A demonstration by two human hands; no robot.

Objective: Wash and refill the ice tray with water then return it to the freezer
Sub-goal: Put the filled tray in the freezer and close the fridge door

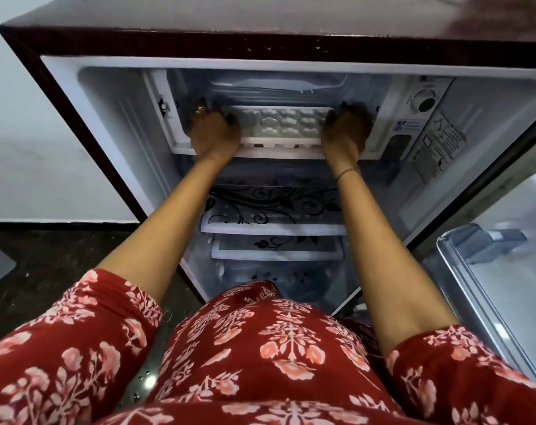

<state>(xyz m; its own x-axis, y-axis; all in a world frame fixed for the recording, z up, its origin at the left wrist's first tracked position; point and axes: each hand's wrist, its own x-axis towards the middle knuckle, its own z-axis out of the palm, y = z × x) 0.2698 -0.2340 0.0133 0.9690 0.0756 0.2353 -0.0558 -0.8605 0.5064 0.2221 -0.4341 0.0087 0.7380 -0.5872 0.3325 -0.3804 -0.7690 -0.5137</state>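
White ice tray (283,124) lies level at the front edge of the freezer compartment (279,153). The left hand (213,130) and right hand (344,130) grip its short ends, fingers (226,119) curled over them. It is probably stiff, light plastic. Any water inside would spill, so gripping both ends suits.

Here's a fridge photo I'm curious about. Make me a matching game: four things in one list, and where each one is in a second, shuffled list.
Things
1. ice tray
2. left hand
3. right hand
4. control dial

Places
A. grips the tray's end nearer the dial, bracelet at the wrist
B. on the panel to the right of the freezer compartment
C. in the mouth of the freezer compartment, held at both ends
D. grips the tray's end farther from the dial, ring on one finger

Pairs: 1-C, 2-D, 3-A, 4-B
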